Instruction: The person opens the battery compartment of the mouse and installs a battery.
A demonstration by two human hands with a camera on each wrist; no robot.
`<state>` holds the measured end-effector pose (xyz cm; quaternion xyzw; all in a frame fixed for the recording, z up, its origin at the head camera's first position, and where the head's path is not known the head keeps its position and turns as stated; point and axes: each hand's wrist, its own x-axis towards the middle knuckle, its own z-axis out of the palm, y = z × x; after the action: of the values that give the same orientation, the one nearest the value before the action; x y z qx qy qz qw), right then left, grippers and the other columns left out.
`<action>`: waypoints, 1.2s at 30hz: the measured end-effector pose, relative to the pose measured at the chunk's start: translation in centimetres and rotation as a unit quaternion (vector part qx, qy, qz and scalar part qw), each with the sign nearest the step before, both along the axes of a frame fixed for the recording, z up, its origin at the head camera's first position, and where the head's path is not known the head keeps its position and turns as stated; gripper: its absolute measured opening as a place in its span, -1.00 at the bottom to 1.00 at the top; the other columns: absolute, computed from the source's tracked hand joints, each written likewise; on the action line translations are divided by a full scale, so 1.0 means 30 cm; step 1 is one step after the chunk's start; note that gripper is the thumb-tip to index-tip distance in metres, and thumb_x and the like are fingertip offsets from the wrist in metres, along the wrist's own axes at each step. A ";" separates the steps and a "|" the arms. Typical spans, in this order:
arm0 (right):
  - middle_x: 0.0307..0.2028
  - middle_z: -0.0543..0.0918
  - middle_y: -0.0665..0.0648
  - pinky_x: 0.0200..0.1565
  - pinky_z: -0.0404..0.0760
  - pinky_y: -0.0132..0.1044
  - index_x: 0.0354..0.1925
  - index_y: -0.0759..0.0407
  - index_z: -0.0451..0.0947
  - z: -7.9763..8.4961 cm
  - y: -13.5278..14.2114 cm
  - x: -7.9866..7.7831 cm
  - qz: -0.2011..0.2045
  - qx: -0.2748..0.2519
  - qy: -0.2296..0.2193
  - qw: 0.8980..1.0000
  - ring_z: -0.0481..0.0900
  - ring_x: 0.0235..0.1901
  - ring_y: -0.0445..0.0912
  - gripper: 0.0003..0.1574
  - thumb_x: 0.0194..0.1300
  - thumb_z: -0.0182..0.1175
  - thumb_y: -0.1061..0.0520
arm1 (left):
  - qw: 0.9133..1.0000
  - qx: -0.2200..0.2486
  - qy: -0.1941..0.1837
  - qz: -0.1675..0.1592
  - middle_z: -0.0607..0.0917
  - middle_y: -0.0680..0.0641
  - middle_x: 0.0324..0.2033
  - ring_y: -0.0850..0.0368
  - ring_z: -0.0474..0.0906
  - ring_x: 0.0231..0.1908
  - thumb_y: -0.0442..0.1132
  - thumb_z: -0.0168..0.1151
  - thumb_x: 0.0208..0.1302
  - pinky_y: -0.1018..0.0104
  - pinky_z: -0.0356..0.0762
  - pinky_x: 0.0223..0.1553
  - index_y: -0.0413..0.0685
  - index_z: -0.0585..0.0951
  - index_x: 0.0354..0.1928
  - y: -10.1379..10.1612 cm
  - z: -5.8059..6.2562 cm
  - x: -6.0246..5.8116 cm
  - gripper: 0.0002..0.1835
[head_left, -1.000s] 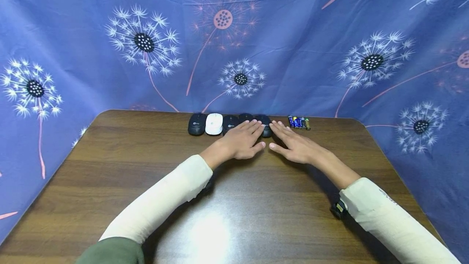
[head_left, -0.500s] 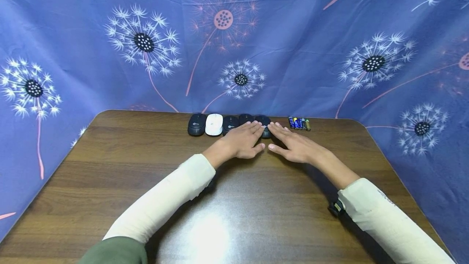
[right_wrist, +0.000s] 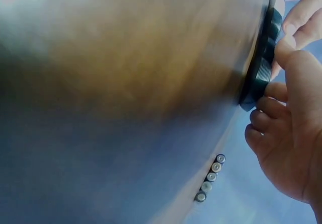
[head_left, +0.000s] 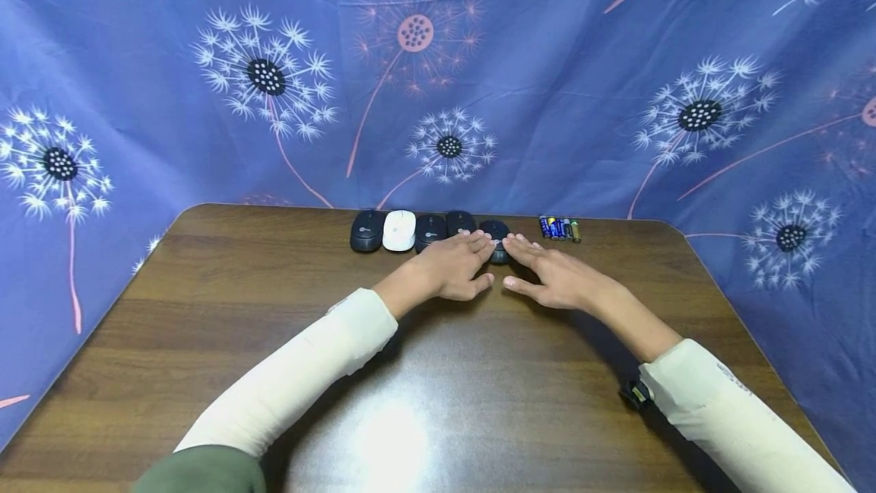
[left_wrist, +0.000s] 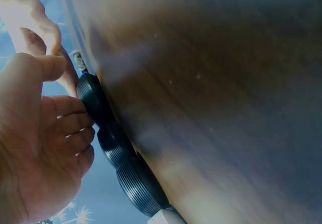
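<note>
At the right end of a row of computer mice, a black mouse (head_left: pixel 494 229) sits between the fingertips of both hands. My left hand (head_left: pixel 453 266) reaches in from the left with straight fingers, its fingertips at that mouse's left side and over part of the black mouse (head_left: pixel 460 221) beside it. From the right, my right hand (head_left: pixel 557 276) lies with fingers extended, fingertips at the end mouse's right side. Both thumbs point inward, apart from each other. The right wrist view shows the right hand's fingers (right_wrist: pixel 266 105) close against the end mouse (right_wrist: pixel 257 83).
Further left in the row are a black mouse (head_left: pixel 430 230), a white mouse (head_left: pixel 400 230) and another black mouse (head_left: pixel 367 231). Several batteries (head_left: pixel 559 229) lie side by side to the right. A blue dandelion-print cloth (head_left: pixel 547 59) hangs behind the wooden table (head_left: pixel 479 402).
The end mouse has shifted slightly toward me and to the right, with a small gap beside its neighbour. Both hands have moved slightly with it, fingertips staying at its sides.
</note>
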<state>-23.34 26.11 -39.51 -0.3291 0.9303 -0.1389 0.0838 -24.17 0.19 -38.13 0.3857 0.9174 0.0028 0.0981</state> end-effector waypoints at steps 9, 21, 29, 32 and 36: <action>0.74 0.16 0.47 0.75 0.30 0.42 0.77 0.36 0.10 0.003 -0.001 0.059 0.010 0.019 0.024 0.999 0.19 0.73 0.39 -0.01 0.81 0.07 -0.26 | 1.000 0.001 0.006 -0.010 0.15 -0.19 0.81 -0.09 0.00 0.84 0.17 -0.14 0.80 0.11 -0.07 0.94 -0.20 0.13 0.81 0.001 -0.001 0.046 -0.18; 0.74 0.17 0.46 0.74 0.35 0.39 0.76 0.37 0.12 0.020 -0.012 0.124 0.015 0.028 0.016 0.999 0.19 0.75 0.35 -0.03 0.79 0.13 -0.19 | 1.000 0.000 -0.002 -0.016 0.15 -0.18 0.81 -0.07 -0.02 0.84 0.19 -0.10 0.79 0.12 -0.08 0.94 -0.18 0.13 0.81 -0.014 0.002 0.104 -0.18; 0.74 0.19 0.44 0.73 0.37 0.38 0.77 0.33 0.12 0.025 -0.030 0.169 0.013 0.041 0.023 0.999 0.21 0.74 0.35 -0.04 0.80 0.10 -0.21 | 0.999 0.017 -0.021 -0.025 0.12 -0.17 0.82 -0.08 -0.03 0.84 0.19 -0.10 0.80 0.11 -0.10 0.94 -0.16 0.13 0.82 -0.052 0.001 0.128 -0.18; 0.74 0.20 0.45 0.72 0.40 0.38 0.77 0.32 0.13 0.025 -0.038 0.187 0.012 0.041 0.024 0.999 0.24 0.73 0.35 -0.03 0.79 0.12 -0.22 | 0.999 0.027 -0.032 -0.023 0.13 -0.16 0.82 -0.07 -0.02 0.84 0.17 -0.09 0.80 0.11 -0.08 0.94 -0.14 0.14 0.81 -0.068 0.004 0.140 -0.20; 0.73 0.20 0.46 0.73 0.39 0.38 0.77 0.32 0.13 0.023 -0.049 0.209 0.009 0.043 0.021 0.999 0.26 0.72 0.38 -0.02 0.78 0.12 -0.23 | 0.998 0.039 -0.047 -0.020 0.15 -0.17 0.81 -0.08 0.00 0.83 0.13 -0.05 0.78 0.08 -0.05 0.93 -0.14 0.16 0.81 -0.083 0.012 0.161 -0.21</action>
<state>-17.07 24.66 -38.81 -0.3363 0.9340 -0.0911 0.0793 -19.35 -2.31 -37.78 0.4066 0.9032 0.0550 0.1258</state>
